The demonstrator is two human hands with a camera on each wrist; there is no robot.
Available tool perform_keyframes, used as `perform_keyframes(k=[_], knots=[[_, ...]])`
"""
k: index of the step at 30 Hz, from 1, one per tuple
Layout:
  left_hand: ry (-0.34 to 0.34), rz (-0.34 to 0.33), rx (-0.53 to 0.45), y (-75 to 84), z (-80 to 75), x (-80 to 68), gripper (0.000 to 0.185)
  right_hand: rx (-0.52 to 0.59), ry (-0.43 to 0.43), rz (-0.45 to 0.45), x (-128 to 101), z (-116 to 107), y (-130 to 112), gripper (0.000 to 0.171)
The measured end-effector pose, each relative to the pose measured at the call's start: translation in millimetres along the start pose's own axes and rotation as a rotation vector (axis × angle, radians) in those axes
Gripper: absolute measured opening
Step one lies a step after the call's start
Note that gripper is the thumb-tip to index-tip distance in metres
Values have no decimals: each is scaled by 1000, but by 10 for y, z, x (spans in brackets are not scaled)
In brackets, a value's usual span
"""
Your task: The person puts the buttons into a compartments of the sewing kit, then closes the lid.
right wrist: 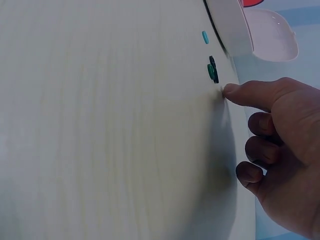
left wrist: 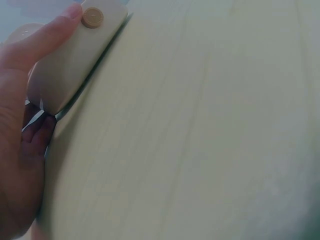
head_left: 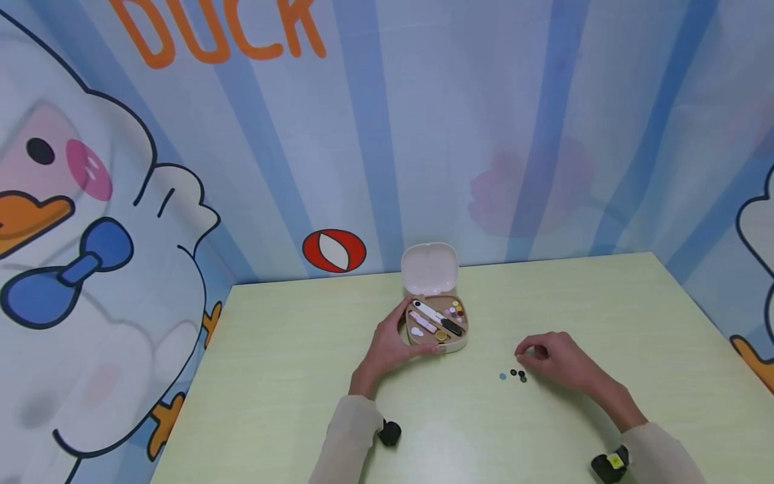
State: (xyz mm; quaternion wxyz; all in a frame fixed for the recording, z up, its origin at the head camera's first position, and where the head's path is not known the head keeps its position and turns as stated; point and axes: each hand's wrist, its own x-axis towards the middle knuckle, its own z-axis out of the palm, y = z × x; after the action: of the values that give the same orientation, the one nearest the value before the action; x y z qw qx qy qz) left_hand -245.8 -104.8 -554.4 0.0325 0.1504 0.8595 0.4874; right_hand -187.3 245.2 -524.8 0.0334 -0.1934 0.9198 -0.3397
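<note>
My left hand (head_left: pixel 390 346) grips the near left side of a small open sewing box (head_left: pixel 457 345); its thumb lies by the round tan clasp (left wrist: pixel 92 18) on the front in the left wrist view. Inside the box are a white-and-black tool (head_left: pixel 437 316), a pink strip (head_left: pixel 422 321), a gold round piece (head_left: pixel 441 335) and several small coloured pieces (head_left: pixel 455 310). My right hand (head_left: pixel 559 359) is low over the table, thumb and index fingertips together at a tiny pale piece (right wrist: pixel 223 89). Close by lie several dark buttons (head_left: pixel 521 374) and a blue button (head_left: pixel 502 376).
The raised lid (head_left: pixel 430 269) of the box stands close to the printed duck backdrop (head_left: pixel 423 134) behind the pale wooden table (head_left: pixel 272 403). A black wrist camera (head_left: pixel 390 433) sits at the left sleeve, another (head_left: pixel 609 465) at the right.
</note>
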Motion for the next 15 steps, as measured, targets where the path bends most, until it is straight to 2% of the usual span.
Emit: perform_keyframes(k=[9,15], knots=[[1,0,0,9,-2,0,115,-18,47,-37,68,30,31,12],[0,-9,4,-8,6,5,116,32,47,-34,219,67,-3,11]])
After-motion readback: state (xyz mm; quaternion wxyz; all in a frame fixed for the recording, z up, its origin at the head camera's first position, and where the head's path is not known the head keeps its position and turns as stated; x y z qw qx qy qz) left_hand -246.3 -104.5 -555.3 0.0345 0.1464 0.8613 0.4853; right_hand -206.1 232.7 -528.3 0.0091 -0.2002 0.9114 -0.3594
